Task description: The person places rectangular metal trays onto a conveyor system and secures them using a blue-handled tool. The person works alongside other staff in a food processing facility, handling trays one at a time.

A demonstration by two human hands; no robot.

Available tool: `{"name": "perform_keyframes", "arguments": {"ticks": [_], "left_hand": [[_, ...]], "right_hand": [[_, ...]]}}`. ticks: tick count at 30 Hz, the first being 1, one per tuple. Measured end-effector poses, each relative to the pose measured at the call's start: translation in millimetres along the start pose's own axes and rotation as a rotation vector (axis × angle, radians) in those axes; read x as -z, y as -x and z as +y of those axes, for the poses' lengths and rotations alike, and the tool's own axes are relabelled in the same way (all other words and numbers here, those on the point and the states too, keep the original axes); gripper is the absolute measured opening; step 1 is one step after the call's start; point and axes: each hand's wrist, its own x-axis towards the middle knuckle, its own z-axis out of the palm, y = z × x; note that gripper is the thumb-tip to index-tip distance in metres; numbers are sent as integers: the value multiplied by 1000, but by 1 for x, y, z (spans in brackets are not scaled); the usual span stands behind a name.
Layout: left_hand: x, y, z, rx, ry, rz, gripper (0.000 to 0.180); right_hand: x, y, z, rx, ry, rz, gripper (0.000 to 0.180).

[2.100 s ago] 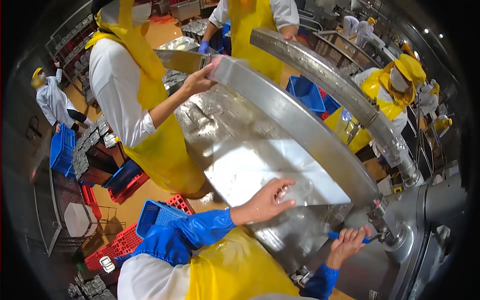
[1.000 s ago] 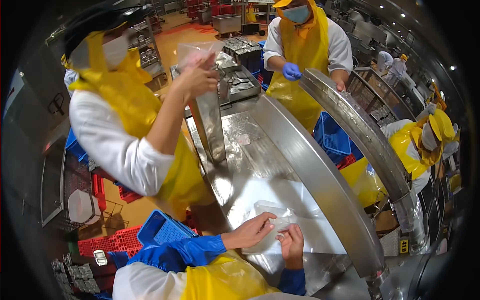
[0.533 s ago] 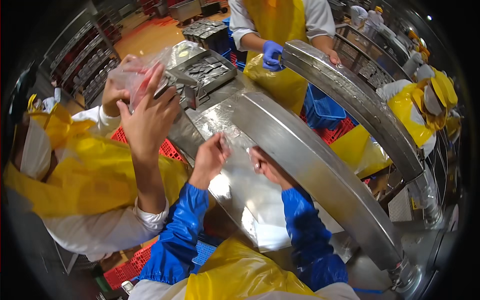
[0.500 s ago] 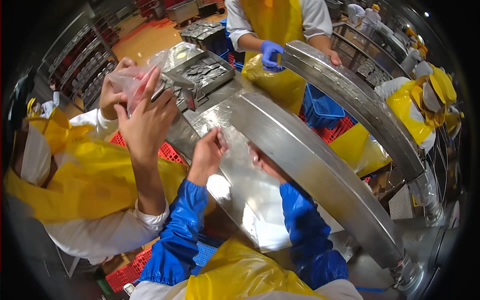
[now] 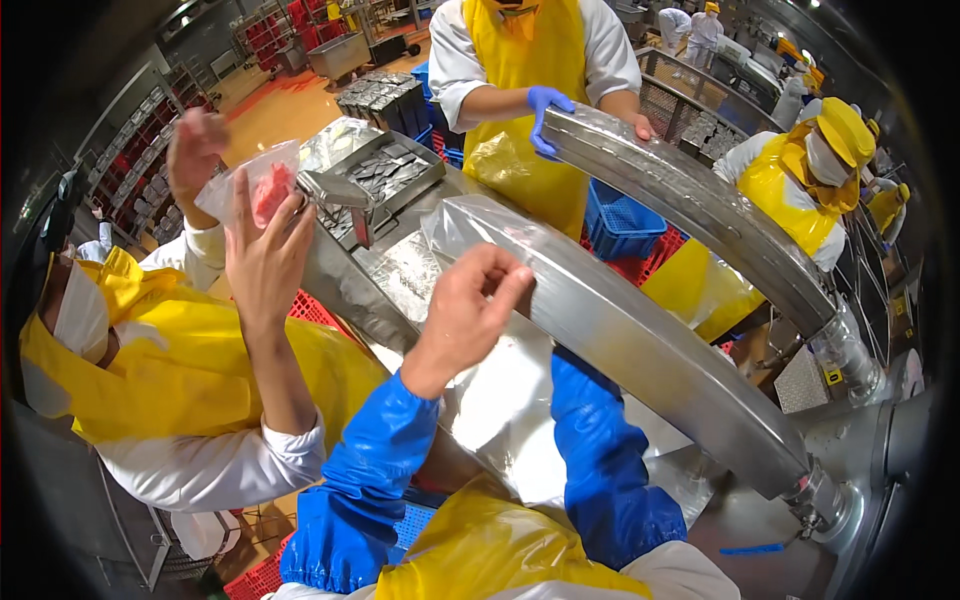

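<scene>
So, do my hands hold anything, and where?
Left hand: seemingly the clear plastic bag, by its edge; right hand: hidden behind the curved metal tube, cannot tell.

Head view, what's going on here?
The person's left hand, fingers curled, is at the clear plastic over the far end of a long metal piece; its grip is unclear. The right hand is hidden behind that piece. At left, a co-worker's hand is on a clear bag with something red inside. Another co-worker, opposite, holds a second metal piece.
</scene>
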Motion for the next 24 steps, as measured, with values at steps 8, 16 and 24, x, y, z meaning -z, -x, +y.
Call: {"name": "perform_keyframes", "arguments": {"ticks": [8, 16, 24], "left_hand": [[-86, 62, 77, 50, 77, -340, 16], [-172, 110, 124, 110, 256, -352, 17], [-277, 163, 153, 121, 382, -425, 13]], "right_hand": [[52, 110, -33, 111, 17, 123, 18], [115, 302, 9, 246, -90, 176, 15], [156, 558, 103, 97, -74, 588, 15]]}}
